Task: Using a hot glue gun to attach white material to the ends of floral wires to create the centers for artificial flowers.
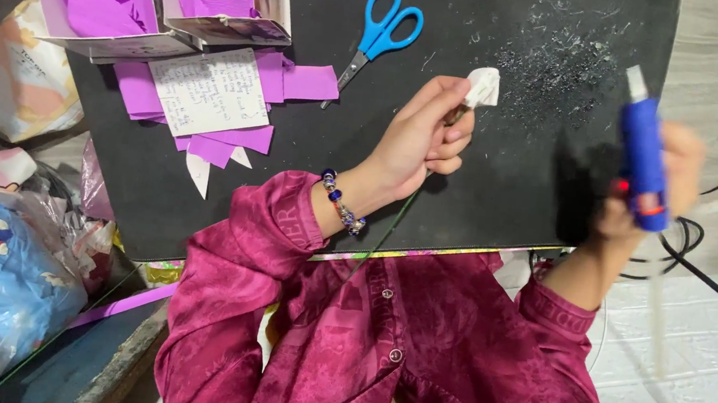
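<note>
- Head view: we note the left hand [423,137] raised over the black board [486,179], wrist bent, fingers pinched on a thin green stem [392,223] tipped with a white paper bud [482,86]
- Right hand [659,184], blurred, clenched about an upright blue glue gun [643,160], nozzle uppermost; forearm angled upward
- Blue scissors [386,28] lie on the board beyond the left hand; purple paper pieces [245,101] well apart

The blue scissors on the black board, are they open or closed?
Closed. The blue scissors lie flat on the black board, their blades together in one thin point and the two handle loops side by side. No hand touches them.
</note>
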